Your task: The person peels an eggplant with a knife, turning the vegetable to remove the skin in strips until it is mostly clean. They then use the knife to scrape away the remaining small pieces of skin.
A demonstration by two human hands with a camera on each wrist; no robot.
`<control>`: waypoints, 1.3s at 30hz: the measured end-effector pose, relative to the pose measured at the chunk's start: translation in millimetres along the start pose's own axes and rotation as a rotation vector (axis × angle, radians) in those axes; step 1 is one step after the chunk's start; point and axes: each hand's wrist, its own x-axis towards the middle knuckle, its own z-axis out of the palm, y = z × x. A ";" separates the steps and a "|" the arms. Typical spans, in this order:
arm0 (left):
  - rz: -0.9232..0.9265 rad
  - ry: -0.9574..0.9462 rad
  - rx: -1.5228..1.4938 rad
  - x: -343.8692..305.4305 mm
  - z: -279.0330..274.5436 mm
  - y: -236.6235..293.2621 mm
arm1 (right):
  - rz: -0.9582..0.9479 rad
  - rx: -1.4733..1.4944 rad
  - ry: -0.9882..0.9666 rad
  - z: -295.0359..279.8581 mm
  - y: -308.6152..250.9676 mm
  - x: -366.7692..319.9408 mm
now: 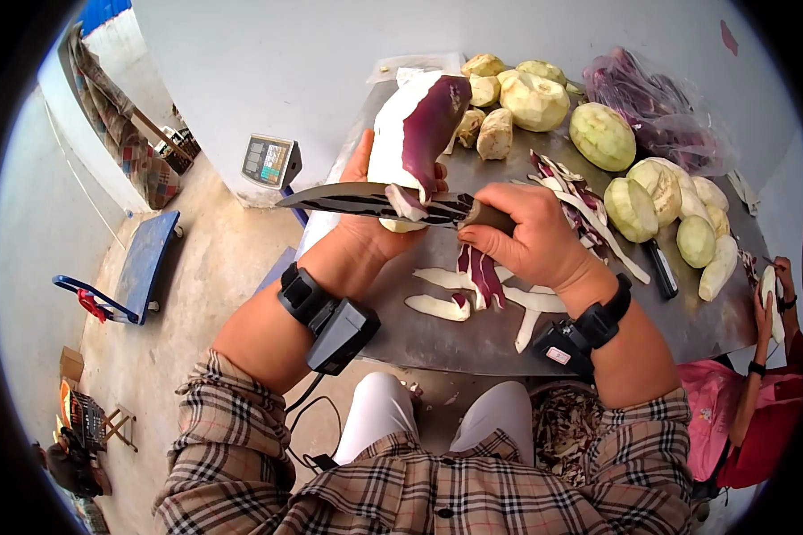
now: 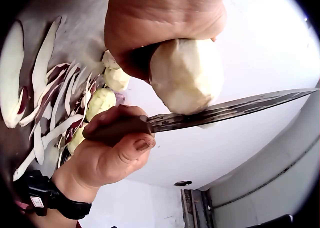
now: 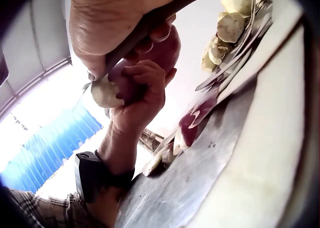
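Observation:
My left hand (image 1: 366, 234) grips a large eggplant (image 1: 430, 125) from below and holds it up over the table's left part. White flesh shows along much of its side, and a broad band of purple skin is left on the other. In my right hand (image 1: 533, 239) is a knife (image 1: 339, 198), gripped by its dark handle (image 2: 117, 130). Its long blade crosses the lower end of the eggplant, pointing left. A piece of cut peel (image 1: 406, 203) lies against the blade. The left wrist view shows the pale rounded end (image 2: 185, 80) just above the blade.
Peel strips (image 1: 442, 306) lie on the metal table (image 1: 393, 343). Several peeled eggplants (image 1: 602, 136), a bag of purple ones (image 1: 633, 89) and a second knife (image 1: 663, 269) are at the right. Another person's hands (image 1: 765, 312) work at the far right. A scale (image 1: 270, 160) stands left.

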 end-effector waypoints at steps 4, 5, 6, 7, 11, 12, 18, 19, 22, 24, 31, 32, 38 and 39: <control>0.000 -0.002 0.011 0.5 4.1 -1.7 | 0.003 -0.034 -0.008 -0.5 -2.0 -0.1; -0.004 -0.002 0.006 0.7 4.8 -2.0 | 0.002 -0.045 -0.014 -0.9 -2.2 -0.1; -0.002 -0.014 0.032 0.7 5.5 -1.7 | -0.002 -0.043 -0.012 -1.3 -2.3 -0.1; -0.009 -0.033 0.051 0.6 5.6 -0.6 | -0.006 -0.040 -0.011 -1.6 -2.4 0.0; -0.010 -0.088 0.097 0.0 5.4 2.1 | -0.013 -0.023 -0.033 -5.3 -1.8 -0.4; -0.003 -0.097 0.102 -0.1 5.7 2.3 | 0.012 -0.010 -0.041 -7.1 -2.0 -0.5; 0.072 -0.113 0.160 1.9 1.6 3.8 | 0.065 0.029 -0.054 -12.4 -0.7 -1.0; 0.075 -0.111 0.164 1.5 1.6 3.8 | 0.059 0.026 -0.052 -11.7 -0.8 -1.4; 0.025 -0.174 0.171 0.5 0.9 4.9 | 0.048 0.008 -0.049 -9.0 -3.0 -0.7; 0.007 -0.175 0.149 0.2 0.2 3.0 | 0.038 -0.001 -0.043 -7.4 -4.0 -0.3; 0.102 -0.152 0.091 0.9 0.3 -2.5 | 0.092 0.046 -0.042 -10.3 -1.7 -1.2; 0.125 -0.161 0.103 0.3 0.1 -3.0 | 0.100 0.062 -0.043 -10.8 -1.6 -1.5; 0.160 -0.177 0.078 -3.2 2.4 -5.3 | 0.125 0.069 -0.052 -10.7 -3.7 -1.0; 0.166 -0.176 0.084 -2.3 1.0 -6.3 | 0.117 0.066 -0.040 -9.5 -3.9 -0.7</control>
